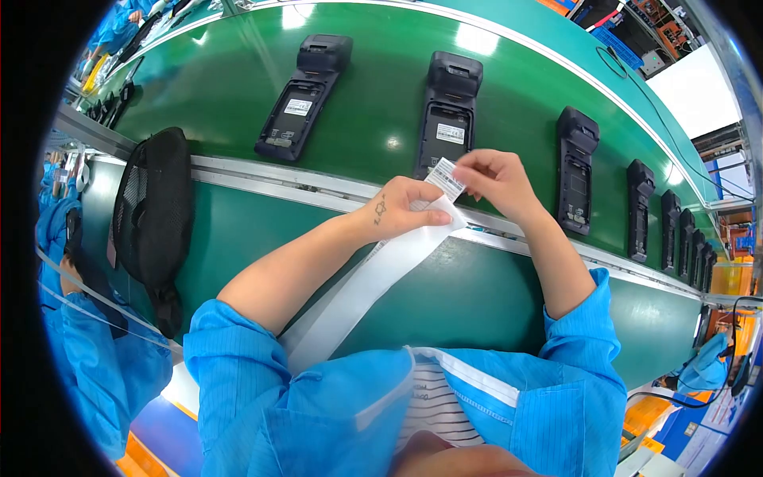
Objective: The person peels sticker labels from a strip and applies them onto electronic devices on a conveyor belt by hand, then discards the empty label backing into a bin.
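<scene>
A long white strip of labels (369,282) runs from my lap up to my hands. My left hand (404,208) pinches it near its upper end, thumb on top. Printed labels (445,180) show at that end, and the fingers of my right hand (494,181) are closed at their right edge. Just beyond my hands a dark handheld device (451,99) lies on the green belt, with a white label in its open back. To its left lies another labelled device (306,103); the device to the right (575,171) shows no white label.
More dark devices (640,211) line the green belt (381,95) toward the right. A black mesh bag (167,215) lies on the near ledge at left. At far left is a co-worker's blue sleeve (111,350). A metal rail (302,179) edges the belt.
</scene>
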`<action>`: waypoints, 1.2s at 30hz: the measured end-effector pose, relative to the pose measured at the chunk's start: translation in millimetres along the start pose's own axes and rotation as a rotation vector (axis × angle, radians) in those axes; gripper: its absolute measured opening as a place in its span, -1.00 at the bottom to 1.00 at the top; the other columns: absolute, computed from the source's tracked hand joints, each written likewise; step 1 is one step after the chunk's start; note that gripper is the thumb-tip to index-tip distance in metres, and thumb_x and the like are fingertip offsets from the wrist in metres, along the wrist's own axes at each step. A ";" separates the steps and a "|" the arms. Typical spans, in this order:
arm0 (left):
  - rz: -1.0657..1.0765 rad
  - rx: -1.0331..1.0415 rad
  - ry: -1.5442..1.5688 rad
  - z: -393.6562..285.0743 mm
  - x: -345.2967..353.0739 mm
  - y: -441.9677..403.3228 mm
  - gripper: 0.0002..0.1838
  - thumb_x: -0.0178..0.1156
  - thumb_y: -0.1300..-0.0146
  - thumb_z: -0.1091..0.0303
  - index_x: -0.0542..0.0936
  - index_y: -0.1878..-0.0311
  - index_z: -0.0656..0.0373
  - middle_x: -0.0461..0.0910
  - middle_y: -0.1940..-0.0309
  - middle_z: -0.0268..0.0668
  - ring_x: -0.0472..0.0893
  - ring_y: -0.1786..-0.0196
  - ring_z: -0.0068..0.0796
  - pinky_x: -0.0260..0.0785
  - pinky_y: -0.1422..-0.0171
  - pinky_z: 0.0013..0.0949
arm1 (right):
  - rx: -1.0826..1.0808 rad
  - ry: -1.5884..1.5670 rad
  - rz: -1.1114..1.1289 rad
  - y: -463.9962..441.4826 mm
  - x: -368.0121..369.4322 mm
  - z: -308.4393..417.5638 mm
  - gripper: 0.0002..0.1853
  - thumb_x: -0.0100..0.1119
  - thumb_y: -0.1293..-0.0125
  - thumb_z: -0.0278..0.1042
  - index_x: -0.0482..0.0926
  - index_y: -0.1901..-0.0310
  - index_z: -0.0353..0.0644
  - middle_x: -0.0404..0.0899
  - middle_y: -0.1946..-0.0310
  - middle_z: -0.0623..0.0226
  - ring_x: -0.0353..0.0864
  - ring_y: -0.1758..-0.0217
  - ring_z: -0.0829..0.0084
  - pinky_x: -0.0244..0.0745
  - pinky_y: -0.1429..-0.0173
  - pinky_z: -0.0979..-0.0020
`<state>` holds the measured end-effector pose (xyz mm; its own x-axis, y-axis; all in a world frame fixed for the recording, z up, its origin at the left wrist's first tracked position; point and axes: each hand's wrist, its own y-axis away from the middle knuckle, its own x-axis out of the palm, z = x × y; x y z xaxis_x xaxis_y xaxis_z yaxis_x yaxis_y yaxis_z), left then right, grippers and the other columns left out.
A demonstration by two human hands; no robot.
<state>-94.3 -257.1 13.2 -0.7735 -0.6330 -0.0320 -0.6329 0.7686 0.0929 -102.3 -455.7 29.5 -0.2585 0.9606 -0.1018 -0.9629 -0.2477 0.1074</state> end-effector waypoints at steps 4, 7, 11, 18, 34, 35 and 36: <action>-0.030 -0.005 -0.050 2.7 6.5 -2.0 -0.77 0.28 -0.02 0.29 0.62 0.31 0.24 0.56 0.36 -0.31 0.47 0.22 -0.58 0.25 0.11 -0.48 | -0.035 0.015 0.002 5.5 1.5 0.4 -0.76 0.34 0.00 -0.33 0.52 0.42 -0.31 0.53 0.58 0.41 0.47 0.49 0.70 0.35 0.42 0.65; -0.066 0.163 -0.128 7.2 11.7 -6.4 -0.79 0.29 0.00 0.31 0.63 0.32 0.22 0.53 0.30 -0.27 0.46 0.19 -0.52 0.24 0.07 -0.45 | -0.003 0.016 0.010 8.5 -4.9 -2.8 -0.77 0.34 0.00 -0.33 0.51 0.48 -0.30 0.51 0.58 0.43 0.45 0.51 0.71 0.31 0.44 0.66; -0.087 0.332 -0.136 9.9 14.3 -11.6 -0.81 0.29 0.01 0.35 0.64 0.32 0.21 0.50 0.21 -0.24 0.46 0.15 -0.46 0.22 0.04 -0.42 | -0.017 0.104 0.079 13.3 -12.4 -0.6 -0.79 0.30 0.00 -0.33 0.52 0.58 -0.26 0.49 0.62 0.46 0.38 0.57 0.73 0.22 0.50 0.64; 0.051 0.041 -0.011 3.1 18.1 -10.3 -0.85 0.26 0.02 0.47 0.64 0.32 0.26 0.58 0.34 -0.27 0.49 0.22 -0.53 0.27 0.12 -0.48 | -0.162 0.257 0.142 17.7 -10.6 0.9 -0.76 0.27 0.04 -0.29 0.55 0.62 -0.31 0.47 0.70 0.39 0.35 0.63 0.65 0.22 0.52 0.55; -0.177 -0.023 0.201 4.3 41.1 -18.6 -0.82 0.20 -0.06 0.41 0.57 0.34 0.35 0.58 0.53 -0.18 0.58 0.52 -0.48 0.45 0.46 -0.48 | -0.320 -0.014 -0.396 30.6 -3.0 -21.8 -0.93 0.26 -0.04 -0.49 0.55 0.46 -0.25 0.54 0.51 0.42 0.49 0.48 0.66 0.38 0.45 0.60; -0.154 -0.055 0.229 -0.8 44.1 -17.6 -0.83 0.20 -0.06 0.42 0.57 0.34 0.36 0.58 0.53 -0.17 0.59 0.52 -0.46 0.46 0.47 -0.46 | -0.346 -0.011 -0.439 30.4 -4.3 -22.8 -0.93 0.26 -0.04 -0.49 0.55 0.46 -0.26 0.53 0.52 0.43 0.49 0.48 0.65 0.39 0.43 0.60; -0.131 -0.088 0.256 -4.0 46.2 -17.3 -0.83 0.20 -0.06 0.43 0.56 0.34 0.37 0.58 0.53 -0.16 0.60 0.52 -0.43 0.47 0.48 -0.43 | -0.372 -0.009 -0.482 29.8 -5.9 -23.6 -0.93 0.26 -0.03 -0.50 0.56 0.47 -0.26 0.52 0.53 0.44 0.49 0.47 0.65 0.40 0.41 0.59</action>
<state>-118.9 -300.0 14.1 -0.6445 -0.7376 0.2012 -0.7127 0.6749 0.1911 -131.3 -471.8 9.9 0.2126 0.9762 -0.0439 -0.9342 0.1899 -0.3020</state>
